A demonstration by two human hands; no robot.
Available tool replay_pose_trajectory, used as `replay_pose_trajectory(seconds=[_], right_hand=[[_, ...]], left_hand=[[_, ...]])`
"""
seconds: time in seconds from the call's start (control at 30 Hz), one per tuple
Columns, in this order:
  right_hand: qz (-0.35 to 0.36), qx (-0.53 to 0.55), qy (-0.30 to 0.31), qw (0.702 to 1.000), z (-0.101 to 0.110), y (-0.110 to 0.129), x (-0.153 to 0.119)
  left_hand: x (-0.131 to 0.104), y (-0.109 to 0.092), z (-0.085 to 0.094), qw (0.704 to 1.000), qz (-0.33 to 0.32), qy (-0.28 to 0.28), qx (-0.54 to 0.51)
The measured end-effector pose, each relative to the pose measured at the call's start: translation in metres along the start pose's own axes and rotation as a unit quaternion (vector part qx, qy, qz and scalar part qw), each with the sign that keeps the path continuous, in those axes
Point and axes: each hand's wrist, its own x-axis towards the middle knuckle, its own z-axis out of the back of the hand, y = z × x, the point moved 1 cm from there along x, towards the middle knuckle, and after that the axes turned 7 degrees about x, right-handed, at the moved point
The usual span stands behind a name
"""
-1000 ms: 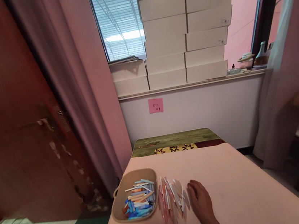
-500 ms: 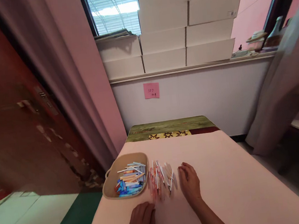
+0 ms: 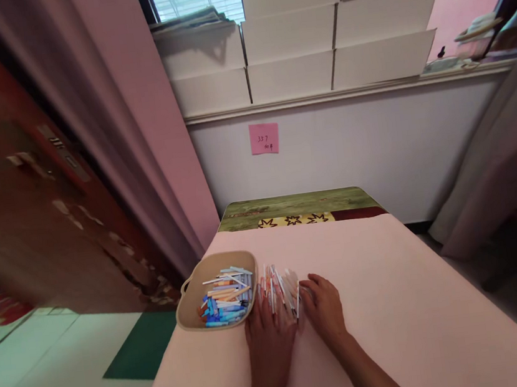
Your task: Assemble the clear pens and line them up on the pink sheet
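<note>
A loose pile of pens [image 3: 277, 285], pink, white and clear, lies on the pink-covered table [image 3: 377, 355]. My left hand [image 3: 270, 336] rests over the near end of this pile, its fingers stretched forward among the pens. At the pile's right edge is my right hand [image 3: 324, 306], fingers slightly bent and apart, with the fingertips at the outermost pens. Neither hand visibly grips a pen. Left of the pile stands a beige basket [image 3: 189, 315] with a side handle. Blue, white, grey and orange pens [image 3: 227, 294] lie inside it.
Green wood-patterned cover [image 3: 297, 204] shows at the table's far end. Beyond it is a wall with a pink note [image 3: 264, 139] and stacked white boxes [image 3: 286, 36] above. A curtain [image 3: 142, 170] and a brown door [image 3: 30, 215] stand to the left.
My left hand has moved forward and right from the near side onto the pens. The right hand has come closer to the pile. The view has tilted down slightly.
</note>
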Motion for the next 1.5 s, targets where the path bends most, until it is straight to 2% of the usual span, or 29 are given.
replay_pose_trajectory(seconds=[0.13,0.27,0.5,0.73,0.83,0.97,1.03,1.1,1.2,1.3,1.4,1.5], right_hand=[[-0.001,-0.014,0.014,1.000,0.000,0.001,0.001],[0.001,-0.013,0.012,1.000,-0.002,0.000,0.001],[0.002,0.001,-0.011,1.000,-0.003,0.000,0.000],[0.004,0.001,0.000,1.000,-0.002,-0.001,0.002],[-0.002,0.015,-0.013,1.000,-0.003,-0.002,0.002],[-0.009,0.040,-0.025,0.999,-0.001,-0.003,0.002],[-0.009,0.047,-0.027,0.998,-0.001,-0.003,0.002],[-0.010,0.051,-0.027,0.998,0.000,-0.003,0.002],[-0.017,0.052,-0.029,0.998,0.000,-0.004,0.003],[-0.019,0.065,-0.035,0.997,0.000,-0.005,0.003],[-0.024,0.087,-0.049,0.995,-0.001,-0.006,0.003],[-0.032,0.100,-0.066,0.992,-0.002,-0.008,0.004]], left_hand=[[0.000,-0.006,-0.009,0.999,0.024,0.027,0.002],[-0.006,-0.004,-0.010,0.997,0.042,0.067,-0.016],[-0.002,-0.002,0.000,0.993,0.067,0.071,-0.065],[-0.004,0.000,-0.006,0.990,0.076,0.084,-0.085],[-0.006,-0.004,0.001,0.994,0.060,0.059,-0.074],[-0.007,-0.008,0.029,0.997,-0.047,-0.003,-0.060],[-0.004,-0.001,0.044,0.995,-0.084,-0.034,-0.045],[0.002,0.014,0.055,0.996,-0.063,-0.069,-0.008],[0.012,0.042,0.059,0.994,-0.022,-0.089,0.051],[0.017,0.062,0.054,0.997,-0.024,-0.047,0.064],[0.018,0.068,0.050,0.998,-0.016,0.003,0.062],[0.016,0.064,0.048,0.998,-0.004,-0.007,0.065]])
